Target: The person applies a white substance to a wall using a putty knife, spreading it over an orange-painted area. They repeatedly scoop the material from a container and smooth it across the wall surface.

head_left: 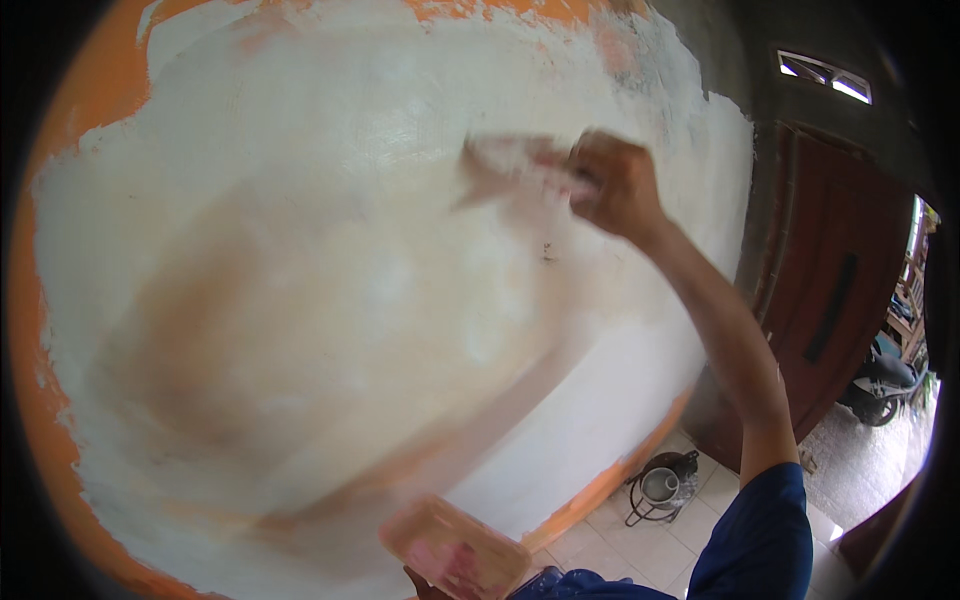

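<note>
Raised against the wall [380,120], my right hand [615,185] is closed around the handle of a putty knife [510,165]. Motion blurs the knife; its wide blade points left, at or close to the wet white coating. Low in the picture, my left hand [425,588] shows only a few fingers at the edge of a rectangular, pinkish-tan board [455,548] with red-pink smears on its face. The board is tilted below the wall, and the rest of that hand is hidden. White and cream filler covers most of the wall, with orange paint around its border.
On the tiled floor [625,530] at lower right stands a dark metal stand with a pale round container [660,485]. Further right are a dark red door [825,290] and a doorway, with a motorbike [885,380] outside. A small vent window [825,75] sits high on the right.
</note>
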`<state>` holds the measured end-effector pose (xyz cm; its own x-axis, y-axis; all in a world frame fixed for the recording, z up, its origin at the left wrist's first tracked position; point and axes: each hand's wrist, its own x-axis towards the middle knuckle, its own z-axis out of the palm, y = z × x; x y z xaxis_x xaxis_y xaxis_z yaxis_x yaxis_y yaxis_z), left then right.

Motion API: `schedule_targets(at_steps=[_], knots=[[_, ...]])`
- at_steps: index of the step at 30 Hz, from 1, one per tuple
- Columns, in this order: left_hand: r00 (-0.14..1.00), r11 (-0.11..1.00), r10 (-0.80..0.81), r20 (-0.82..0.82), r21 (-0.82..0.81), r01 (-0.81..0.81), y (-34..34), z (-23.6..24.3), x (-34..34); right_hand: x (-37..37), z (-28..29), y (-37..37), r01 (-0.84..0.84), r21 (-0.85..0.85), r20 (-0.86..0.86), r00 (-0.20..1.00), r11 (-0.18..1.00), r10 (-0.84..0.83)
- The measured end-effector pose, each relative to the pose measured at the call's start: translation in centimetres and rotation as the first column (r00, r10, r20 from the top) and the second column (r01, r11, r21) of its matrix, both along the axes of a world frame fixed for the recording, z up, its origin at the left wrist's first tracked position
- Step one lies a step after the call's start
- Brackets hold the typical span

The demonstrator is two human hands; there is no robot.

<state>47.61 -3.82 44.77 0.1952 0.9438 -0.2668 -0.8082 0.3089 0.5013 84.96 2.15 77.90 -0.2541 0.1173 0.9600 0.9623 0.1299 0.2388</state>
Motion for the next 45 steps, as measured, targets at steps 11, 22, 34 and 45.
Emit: schedule_targets(at_steps=[11,22,34,45], knots=[[0.996,0.999,-0.017,-0.083,0.042,0.021,-0.2,2.0,1.4,4.8,6.7,-1.6,0.149,0.354,-0.187,0.979,0.923,-0.087],[0.994,1.0,0.022,-0.109,0.012,-0.021,0.3,-0.1,0.0,3.4,-2.1,1.4,0.036,0.095,0.071,0.997,0.995,-0.042],[0.991,0.998,-0.064,-0.122,-0.026,0.061,-0.5,1.1,0.9,5.9,7.4,-2.7,0.143,0.279,-0.178,0.98,0.95,-0.095],[1.0,1.0,-0.014,0.013,0.008,0.013,0.3,0.4,-0.2,4.3,-1.2,-1.6,-0.02,-0.129,0.029,0.999,0.991,0.024]])
